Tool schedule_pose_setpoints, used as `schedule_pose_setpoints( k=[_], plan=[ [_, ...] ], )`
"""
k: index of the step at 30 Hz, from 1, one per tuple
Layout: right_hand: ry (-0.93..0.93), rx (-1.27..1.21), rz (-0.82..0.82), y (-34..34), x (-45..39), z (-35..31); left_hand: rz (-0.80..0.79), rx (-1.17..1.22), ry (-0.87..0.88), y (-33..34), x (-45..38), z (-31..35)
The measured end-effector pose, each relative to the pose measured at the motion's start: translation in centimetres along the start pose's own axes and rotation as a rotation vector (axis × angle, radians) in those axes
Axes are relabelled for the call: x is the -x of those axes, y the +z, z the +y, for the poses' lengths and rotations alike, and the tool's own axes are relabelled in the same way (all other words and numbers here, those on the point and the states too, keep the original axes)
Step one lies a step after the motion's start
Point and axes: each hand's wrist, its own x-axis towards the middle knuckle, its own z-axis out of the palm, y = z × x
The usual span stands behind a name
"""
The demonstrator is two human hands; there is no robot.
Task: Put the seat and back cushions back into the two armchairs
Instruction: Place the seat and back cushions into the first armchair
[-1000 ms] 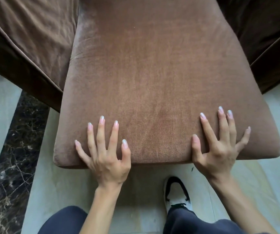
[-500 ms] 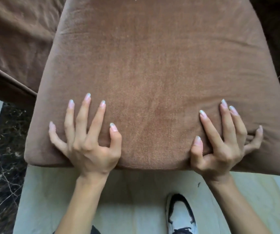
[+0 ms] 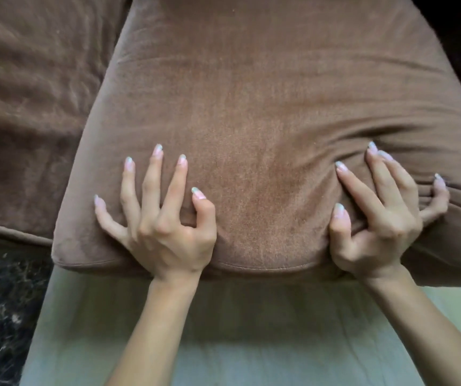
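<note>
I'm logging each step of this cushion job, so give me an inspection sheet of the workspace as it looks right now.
Surface: pale floor with a dark marbled strip at left.
Job's things: brown seat cushion, front edge overhanging the floor; armchair beside it at left.
Clutter: nothing seen.
Grippers: left hand spread on the cushion's front edge, fingers digging in; right hand bunching the fabric into folds.
Cables: nothing seen.
Surroundings: dark area at top right, unclear.
</note>
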Motion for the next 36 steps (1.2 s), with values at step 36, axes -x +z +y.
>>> schedule_pose_setpoints(
  k=[36],
  plan=[
    [0.297, 0.077, -0.27, -2.5, -3.8, 2.4, -0.318, -0.018, 0.145, -0.4, -3.3, -3.9]
  ],
)
